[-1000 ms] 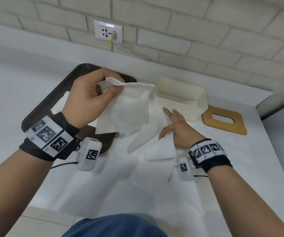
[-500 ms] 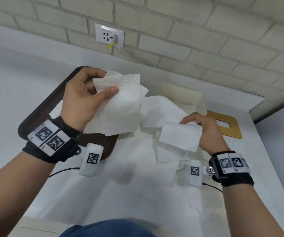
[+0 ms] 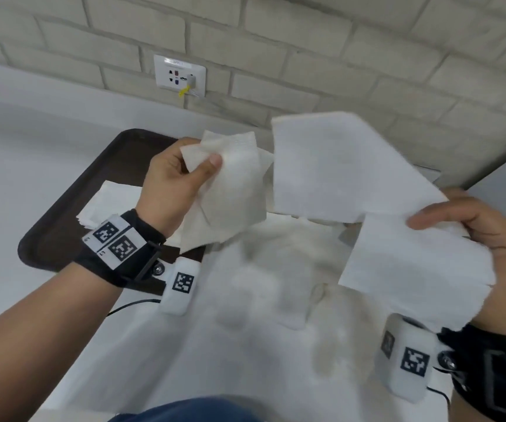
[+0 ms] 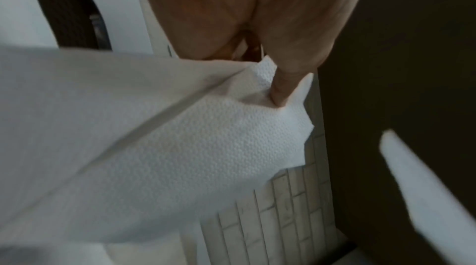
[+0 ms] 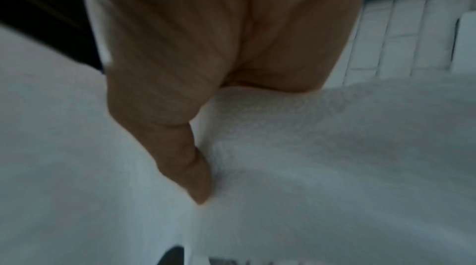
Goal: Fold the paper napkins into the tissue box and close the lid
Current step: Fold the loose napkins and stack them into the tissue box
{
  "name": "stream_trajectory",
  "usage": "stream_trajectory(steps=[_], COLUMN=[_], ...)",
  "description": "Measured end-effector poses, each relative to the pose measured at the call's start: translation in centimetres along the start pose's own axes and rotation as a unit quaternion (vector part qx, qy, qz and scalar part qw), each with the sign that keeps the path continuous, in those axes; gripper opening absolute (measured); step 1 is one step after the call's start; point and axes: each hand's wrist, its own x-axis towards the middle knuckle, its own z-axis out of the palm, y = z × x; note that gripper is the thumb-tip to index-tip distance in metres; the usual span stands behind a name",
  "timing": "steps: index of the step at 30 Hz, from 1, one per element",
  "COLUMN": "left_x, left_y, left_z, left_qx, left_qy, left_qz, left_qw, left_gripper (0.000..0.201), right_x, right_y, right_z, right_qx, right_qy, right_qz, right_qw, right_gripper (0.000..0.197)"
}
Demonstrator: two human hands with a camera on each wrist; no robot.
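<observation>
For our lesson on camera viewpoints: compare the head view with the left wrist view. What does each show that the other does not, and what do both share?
Only the head view shows the right hand holding a second napkin, the wall socket, and spare napkins on the tray. Only the left wrist view shows the embossed texture of the left napkin up close. Both show the left hand pinching that napkin by thumb, and the brick wall.

Soft even light, motion-blurred wrist views
</observation>
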Motion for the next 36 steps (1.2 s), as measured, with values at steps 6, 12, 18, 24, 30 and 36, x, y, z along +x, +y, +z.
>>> stream_trajectory(steps=[6, 12, 18, 24, 30, 36], left_x=[-1.8, -3.2, -3.0, -2.6, -3.3, -3.3], left_y=[-1.8, -2.3, -2.7, -2.6, -3.5, -3.9], left_z=[3.8, 5.7, 5.7, 6.2, 6.8, 6.9], left_qx=[-0.023, 0.003, -0.036, -0.087, -0.079, -0.11], left_qy=[-0.037, -0.039, -0.033, -0.019, -0.01, 0.021], left_qz=[-0.044, -0.052, -0.066, -0.101, -0.115, -0.143], left_qw=[0.998, 0.998, 0.997, 0.991, 0.99, 0.983], left_gripper=[0.023, 0.013, 0.021, 0.028, 0.025, 0.024], right_x=[-1.6, -3.6, -4.3, -4.5, -3.1, -3.5], right_y=[3.0, 9.4, 11.0, 10.1, 10.1, 10.5], right_z=[5.2, 10.1, 9.2, 8.6, 9.6, 11.9], right_qx=[0.111, 0.015, 0.032, 0.032, 0.05, -0.056], right_qy=[0.185, 0.14, 0.115, 0.161, 0.242, 0.199], right_qz=[-0.051, 0.041, 0.153, 0.132, 0.078, 0.101], right_qw=[0.975, 0.989, 0.981, 0.978, 0.966, 0.973], right_gripper=[0.028, 0.028, 0.034, 0.028, 0.048, 0.038])
